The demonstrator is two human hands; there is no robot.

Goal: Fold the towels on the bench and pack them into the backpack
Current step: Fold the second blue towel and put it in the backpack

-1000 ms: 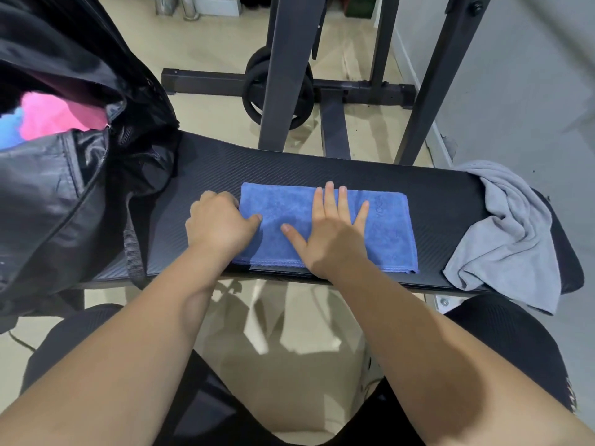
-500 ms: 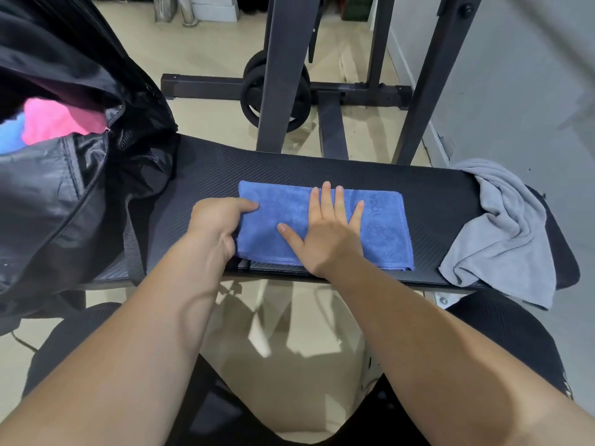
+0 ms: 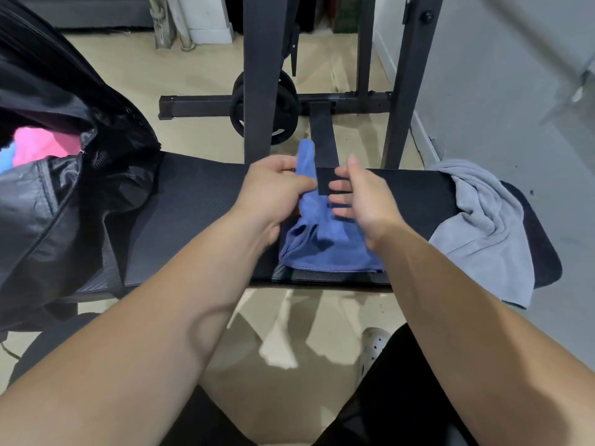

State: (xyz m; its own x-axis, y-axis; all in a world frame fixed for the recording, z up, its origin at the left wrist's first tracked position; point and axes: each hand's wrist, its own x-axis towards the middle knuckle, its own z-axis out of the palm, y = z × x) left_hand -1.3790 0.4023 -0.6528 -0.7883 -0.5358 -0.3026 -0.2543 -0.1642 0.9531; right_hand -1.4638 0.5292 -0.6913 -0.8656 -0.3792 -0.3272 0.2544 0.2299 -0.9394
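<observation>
A blue towel (image 3: 325,243) is folded over itself on the black bench (image 3: 193,217), its left end lifted upright. My left hand (image 3: 273,188) grips that raised end. My right hand (image 3: 357,194) hovers just right of it, fingers spread and pointing left, touching the towel's side. A crumpled grey towel (image 3: 483,226) drapes over the bench's right end. The open black backpack (image 3: 42,194) stands at the left, with a pink towel (image 3: 42,146) and a bit of light blue cloth inside.
A black rack frame (image 3: 257,75) with a weight plate (image 3: 283,114) stands behind the bench on the beige floor. A grey wall (image 3: 515,91) runs along the right. My knees in black trousers sit below the bench's near edge.
My left hand lifted the blue towel's left end and carried it rightwards over the rest. My right hand came off the flat towel and rose beside the lifted end.
</observation>
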